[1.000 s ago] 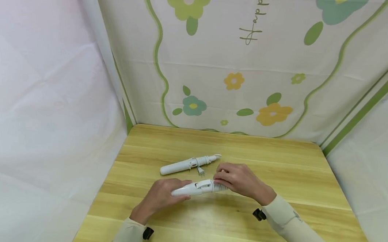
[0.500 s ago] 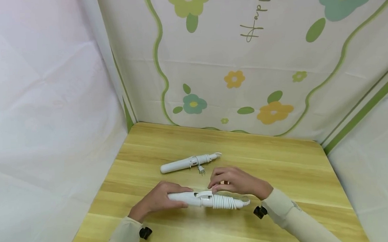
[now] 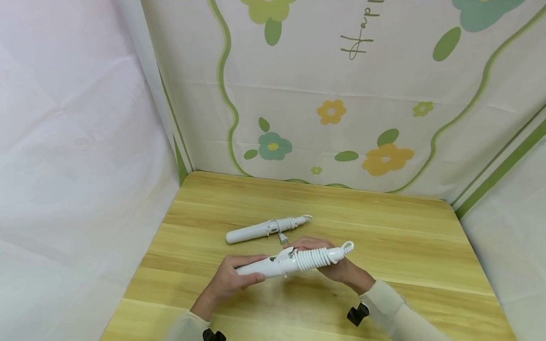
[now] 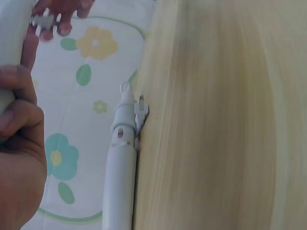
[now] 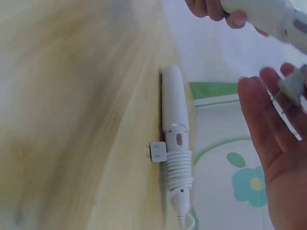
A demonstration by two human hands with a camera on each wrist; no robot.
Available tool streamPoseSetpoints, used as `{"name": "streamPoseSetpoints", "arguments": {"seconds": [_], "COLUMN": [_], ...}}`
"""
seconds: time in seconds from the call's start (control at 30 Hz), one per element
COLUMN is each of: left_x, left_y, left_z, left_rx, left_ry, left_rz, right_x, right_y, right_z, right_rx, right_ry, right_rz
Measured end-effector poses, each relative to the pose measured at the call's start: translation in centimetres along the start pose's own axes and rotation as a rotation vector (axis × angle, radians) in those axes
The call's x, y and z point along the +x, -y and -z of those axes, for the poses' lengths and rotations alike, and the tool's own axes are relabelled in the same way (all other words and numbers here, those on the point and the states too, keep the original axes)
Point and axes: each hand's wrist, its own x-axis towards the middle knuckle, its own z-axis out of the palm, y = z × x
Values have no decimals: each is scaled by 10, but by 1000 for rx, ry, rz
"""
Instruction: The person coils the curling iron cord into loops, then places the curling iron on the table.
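A white curling iron, cord coiled round its handle, is held above the table. My left hand grips its smooth barrel end, fingers curled round it in the left wrist view. My right hand is behind the handle, partly hidden by it in the head view. In the right wrist view that hand's fingers are extended, with the iron's plug against them, prongs outward. A second white curling iron lies beyond, its cord wound too and its plug beside it.
The wooden table meets a flower-printed cloth at its back edge. White cloth walls rise on the left and right. A black camera mount sits at each wrist.
My right hand has moved from on top of the coiled cord to behind and under the handle. The held iron dipped, then rose and tilted up at its cord end. The second iron stays put.
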Motion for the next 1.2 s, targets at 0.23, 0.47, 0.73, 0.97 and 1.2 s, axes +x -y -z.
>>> {"name": "streamPoseSetpoints", "arguments": {"seconds": [0.23, 0.47, 0.73, 0.97, 1.2], "left_x": [1, -1, 0, 4, 6], "left_y": [4, 6, 10, 8, 15], "left_z": [-22, -45, -63, -65, -60], "left_rx": [-10, -22, 118, 272, 376], "left_ry": [-175, -308, -413, -441, -449], "left_rz": [39, 99, 102, 111, 158], "right_x": [-23, -30, -34, -34, -31], "right_y": [1, 1, -10, -22, -33], "right_z": [-17, -24, -41, -53, -58], "right_rx": [251, 230, 287, 297, 360], "right_ry": [-104, -187, -380, -492, -530], "right_rz": [-285, -361, -446, -563, -641]}}
